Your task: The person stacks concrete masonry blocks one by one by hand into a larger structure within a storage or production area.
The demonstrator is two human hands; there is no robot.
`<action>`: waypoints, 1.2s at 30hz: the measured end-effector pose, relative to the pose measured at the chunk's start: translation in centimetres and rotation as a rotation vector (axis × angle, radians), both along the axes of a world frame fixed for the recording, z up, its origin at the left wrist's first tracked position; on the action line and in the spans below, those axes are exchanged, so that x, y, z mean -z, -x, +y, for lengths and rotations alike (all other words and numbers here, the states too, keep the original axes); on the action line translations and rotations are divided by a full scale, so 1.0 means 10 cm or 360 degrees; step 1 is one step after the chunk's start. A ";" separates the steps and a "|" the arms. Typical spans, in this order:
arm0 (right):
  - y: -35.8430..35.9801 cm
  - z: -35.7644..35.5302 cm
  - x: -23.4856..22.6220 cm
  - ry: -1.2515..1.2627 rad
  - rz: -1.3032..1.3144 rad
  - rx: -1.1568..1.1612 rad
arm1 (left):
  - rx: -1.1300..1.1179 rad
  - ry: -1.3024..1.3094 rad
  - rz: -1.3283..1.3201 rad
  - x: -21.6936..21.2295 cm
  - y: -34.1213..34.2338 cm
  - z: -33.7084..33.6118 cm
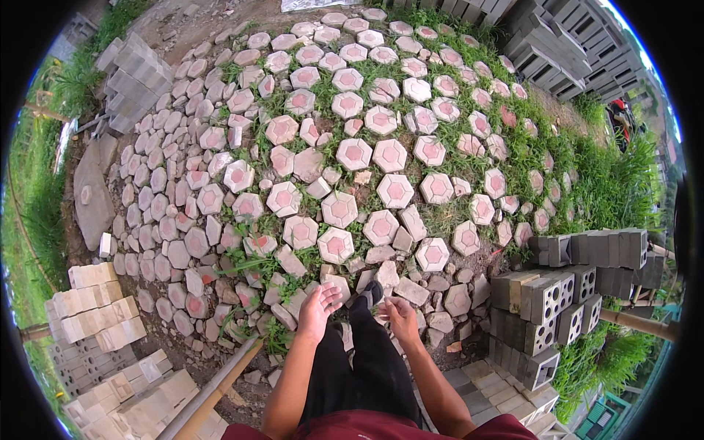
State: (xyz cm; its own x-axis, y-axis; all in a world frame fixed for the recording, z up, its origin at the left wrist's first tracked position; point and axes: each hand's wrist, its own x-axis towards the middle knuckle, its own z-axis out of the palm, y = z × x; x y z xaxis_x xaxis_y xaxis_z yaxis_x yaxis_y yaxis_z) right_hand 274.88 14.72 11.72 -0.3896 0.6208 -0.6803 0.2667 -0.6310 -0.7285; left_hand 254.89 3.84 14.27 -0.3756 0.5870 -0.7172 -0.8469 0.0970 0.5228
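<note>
Both of my hands are in front of my body, above my black trousers and the paved ground. My left hand (pixel 320 304) has its fingers stretched out and holds nothing; a pale paving block (pixel 336 287) lies just beyond it. Loosely bent, with the fingers a little apart, my right hand (pixel 400 317) shows nothing in its grip. Between the hands, my dark shoe (pixel 372 292) steps forward onto broken stones. Ahead spread many hexagonal pavers (pixel 381 228), whitish with pink centres, set among grass and rubble.
Hollow grey blocks (pixel 539 308) are stacked close on my right. Pale bricks (pixel 95 308) are piled on the left, beside a pole (pixel 209 392). More grey blocks stand at the far left (pixel 136 77) and far right (pixel 557 48). Loose rubble (pixel 440 321) makes the footing uneven.
</note>
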 end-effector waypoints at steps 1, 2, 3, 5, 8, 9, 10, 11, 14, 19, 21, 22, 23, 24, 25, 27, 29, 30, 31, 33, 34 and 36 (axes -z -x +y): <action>0.07 0.14 -0.02 -0.0056 -0.0033 -0.0051 | -0.0053 -0.0087 -0.0049 -0.06 0.02 0.14; 0.16 0.26 -0.03 -0.0110 -0.0060 -0.0106 | -0.0084 -0.0128 -0.0060 -0.10 0.05 0.23; 0.23 0.35 -0.06 -0.0163 -0.0086 -0.0165 | -0.0106 -0.0114 -0.0049 -0.16 0.07 0.26; 0.34 0.46 -0.17 -0.0148 -0.0148 -0.0258 | -0.0156 -0.0083 -0.0021 -0.29 0.16 0.27; 0.62 0.60 -0.27 -0.0162 -0.0219 -0.0465 | -0.0246 -0.0088 0.0051 -0.40 0.52 0.18; 0.79 0.64 -0.34 -0.0155 -0.0202 -0.0522 | -0.0281 -0.0096 0.0074 -0.41 0.67 0.10; 0.98 0.67 -0.40 -0.0148 -0.0186 -0.0577 | -0.0294 -0.0068 0.0117 -0.42 0.83 0.03; 1.17 0.69 -0.45 -0.0135 -0.0166 -0.0629 | -0.0329 0.0011 0.0147 -0.44 1.02 -0.02; 1.76 0.77 -0.53 -0.0175 -0.0093 -0.0837 | -0.0409 0.0110 0.0161 -0.52 1.57 -0.16; 3.23 1.09 -0.52 -0.0527 -0.0048 -0.1132 | -0.0436 0.0249 0.0116 -0.40 2.86 -0.08; 3.83 1.24 -0.54 -0.0897 -0.0272 -0.1217 | -0.0437 0.0180 0.0202 -0.51 3.46 0.07; 4.11 1.33 -0.61 -0.0796 -0.0161 -0.1124 | -0.0468 0.0124 0.0247 -0.62 3.76 0.17; 4.46 1.38 -0.71 -0.0690 -0.0023 -0.1021 | -0.0494 0.0074 0.0322 -0.77 4.12 0.22; 4.80 1.42 -0.92 -0.0542 0.0136 -0.0967 | -0.0556 -0.0006 0.0357 -0.90 4.41 0.27; 5.15 1.43 -1.13 -0.0466 0.0155 -0.0903 | -0.0580 -0.0056 0.0401 -0.97 4.68 0.29; 5.68 1.55 -1.28 -0.0563 0.0230 -0.0962 | -0.0609 -0.0090 0.0462 -1.18 5.16 0.39; 6.18 1.66 -1.45 -0.0549 0.0312 -0.1002 | -0.0627 -0.0070 0.0494 -1.31 5.57 0.48; 6.40 1.71 -1.50 -0.0532 0.0349 -0.1033 | -0.0648 -0.0068 0.0504 -1.34 5.73 0.50; 6.61 1.79 -1.55 -0.0552 0.0385 -0.1064 | -0.0670 -0.0066 0.0514 -1.38 5.89 0.53; 7.02 1.96 -1.63 -0.0586 0.0445 -0.1114 | -0.0688 -0.0047 0.0524 -1.38 6.19 0.61; 7.22 2.04 -1.66 -0.0595 0.0393 -0.1088 | -0.0699 -0.0037 0.0529 -1.38 6.33 0.66; 7.60 2.30 -1.55 -0.0613 0.0392 -0.1151 | -0.0783 -0.0017 0.0535 -1.31 6.61 0.77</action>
State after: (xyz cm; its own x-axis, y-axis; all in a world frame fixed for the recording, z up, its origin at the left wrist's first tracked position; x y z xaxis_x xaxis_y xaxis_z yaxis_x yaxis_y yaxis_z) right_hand 198.91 37.72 27.18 -0.8882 0.3329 -0.3167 0.3142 -0.0627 -0.9473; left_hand 188.78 11.55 27.39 -0.8107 0.2930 -0.5069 -0.5789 -0.2715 0.7689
